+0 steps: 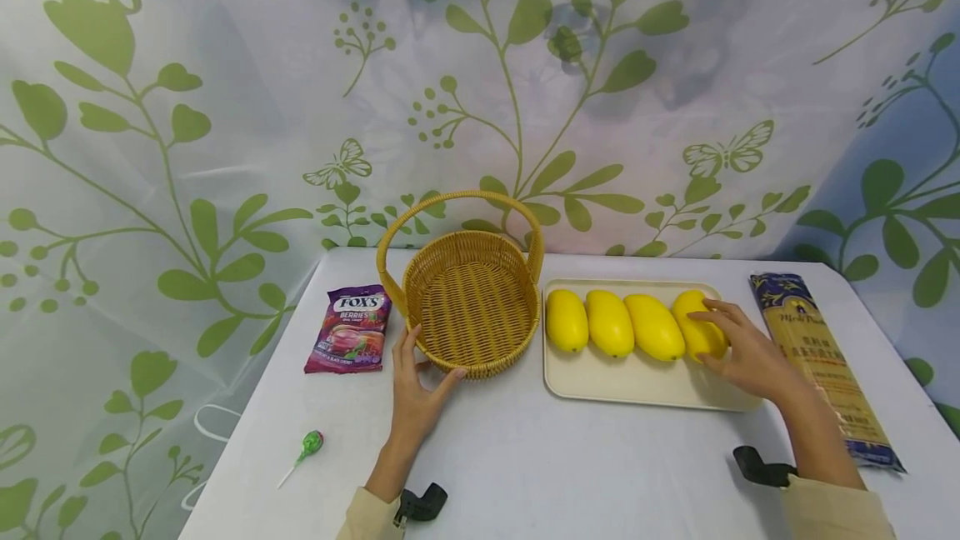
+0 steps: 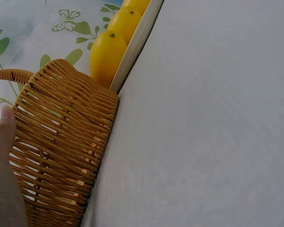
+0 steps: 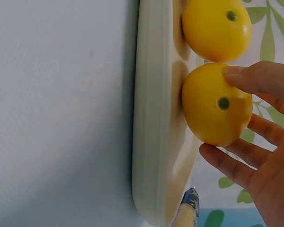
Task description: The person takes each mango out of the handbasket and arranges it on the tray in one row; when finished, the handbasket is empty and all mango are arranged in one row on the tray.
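A round wicker basket (image 1: 472,307) with a tall arched handle stands upright on the table. My left hand (image 1: 416,394) grips its front left rim, with the thumb (image 2: 4,127) along the woven side in the left wrist view. To the right, several yellow mangoes (image 1: 609,323) lie in a row on a cream tray (image 1: 600,387). My right hand (image 1: 750,354) holds the rightmost mango (image 1: 697,327) between thumb and fingers. In the right wrist view, this mango (image 3: 213,111) shows its green stem end, with the thumb on one side and fingers on the other.
A purple bag of Fox's candy (image 1: 349,330) lies left of the basket. Nearer the front left is a green-wrapped lollipop (image 1: 311,443). A long pasta packet (image 1: 821,357) lies right of the tray, beside my right forearm. A leaf-patterned curtain (image 1: 480,90) hangs behind the table.
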`<state>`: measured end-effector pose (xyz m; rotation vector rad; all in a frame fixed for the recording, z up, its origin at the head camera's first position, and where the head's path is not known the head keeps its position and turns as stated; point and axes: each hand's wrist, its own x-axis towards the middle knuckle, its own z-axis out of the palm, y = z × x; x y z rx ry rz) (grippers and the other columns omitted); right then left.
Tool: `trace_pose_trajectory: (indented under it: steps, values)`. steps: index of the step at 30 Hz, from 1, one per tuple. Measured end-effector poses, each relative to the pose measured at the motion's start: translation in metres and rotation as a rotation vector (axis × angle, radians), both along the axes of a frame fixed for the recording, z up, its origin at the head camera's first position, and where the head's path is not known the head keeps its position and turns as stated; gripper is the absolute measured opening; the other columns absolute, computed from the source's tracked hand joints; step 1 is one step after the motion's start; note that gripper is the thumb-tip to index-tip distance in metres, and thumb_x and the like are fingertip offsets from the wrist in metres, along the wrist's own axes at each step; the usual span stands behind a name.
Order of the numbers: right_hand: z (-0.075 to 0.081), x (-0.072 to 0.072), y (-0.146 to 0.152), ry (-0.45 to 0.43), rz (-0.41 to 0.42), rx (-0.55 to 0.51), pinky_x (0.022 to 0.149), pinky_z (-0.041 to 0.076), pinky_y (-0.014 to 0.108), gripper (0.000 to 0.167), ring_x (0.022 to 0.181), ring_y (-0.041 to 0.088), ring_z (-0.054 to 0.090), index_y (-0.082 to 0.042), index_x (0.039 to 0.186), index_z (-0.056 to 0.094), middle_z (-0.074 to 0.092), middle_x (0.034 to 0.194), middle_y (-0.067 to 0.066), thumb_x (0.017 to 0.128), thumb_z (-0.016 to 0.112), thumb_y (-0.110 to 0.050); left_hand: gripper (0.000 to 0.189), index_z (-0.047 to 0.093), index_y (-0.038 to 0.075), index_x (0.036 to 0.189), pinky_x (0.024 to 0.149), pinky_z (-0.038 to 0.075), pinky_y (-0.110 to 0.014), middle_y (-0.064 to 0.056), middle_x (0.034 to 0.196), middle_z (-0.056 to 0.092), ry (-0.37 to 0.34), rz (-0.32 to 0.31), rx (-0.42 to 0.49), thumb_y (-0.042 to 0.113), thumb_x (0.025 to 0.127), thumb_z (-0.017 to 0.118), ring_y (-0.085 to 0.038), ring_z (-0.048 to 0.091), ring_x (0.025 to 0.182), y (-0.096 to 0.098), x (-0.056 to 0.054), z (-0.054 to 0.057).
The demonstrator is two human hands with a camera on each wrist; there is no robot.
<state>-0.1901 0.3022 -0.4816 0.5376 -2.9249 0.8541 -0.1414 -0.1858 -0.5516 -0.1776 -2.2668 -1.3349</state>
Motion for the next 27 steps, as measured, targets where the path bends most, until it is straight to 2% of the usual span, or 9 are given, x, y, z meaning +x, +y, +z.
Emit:
trace_pose_trajectory:
  steps: [8,18,24,27]
  values:
    - [0.003,0.001,0.001,-0.041,0.015,0.023,0.095,0.03,0.076,0.059,0.13,0.057,0.032,-0.004,0.134,0.053,0.031,0.151,0.027,0.079,0.076,-0.007,0.095,0.026,0.025,0.154,0.083,0.053,-0.046,-0.013,0.159,0.023,0.004,0.002,0.001,0.028,0.078,0.084,-0.032,0.035,0.139,0.0,-0.001,-0.001]
    - [-0.001,0.001,0.005,-0.013,0.03,0.008,0.094,0.031,0.075,0.06,0.13,0.057,0.032,-0.003,0.134,0.053,0.031,0.152,0.028,0.079,0.076,-0.006,0.095,0.026,0.026,0.154,0.084,0.053,-0.045,-0.013,0.158,0.024,-0.008,0.005,0.004,0.029,0.079,0.083,-0.031,0.036,0.139,0.002,-0.002,0.001]
    - [-0.003,0.001,0.007,0.013,0.022,0.013,0.092,0.032,0.075,0.062,0.128,0.057,0.034,-0.003,0.133,0.053,0.032,0.151,0.028,0.077,0.077,-0.004,0.096,0.024,0.023,0.155,0.086,0.052,-0.045,-0.012,0.158,0.023,-0.023,-0.011,-0.017,0.029,0.079,0.083,-0.035,0.037,0.137,0.001,-0.001,0.007]
    - [-0.004,0.001,0.008,0.012,0.021,0.019,0.092,0.032,0.075,0.063,0.129,0.057,0.034,-0.004,0.135,0.052,0.03,0.153,0.026,0.079,0.078,-0.008,0.097,0.022,0.022,0.156,0.089,0.051,-0.047,-0.013,0.158,0.023,-0.039,-0.012,-0.045,0.029,0.08,0.082,-0.035,0.037,0.137,-0.002,0.001,0.014]
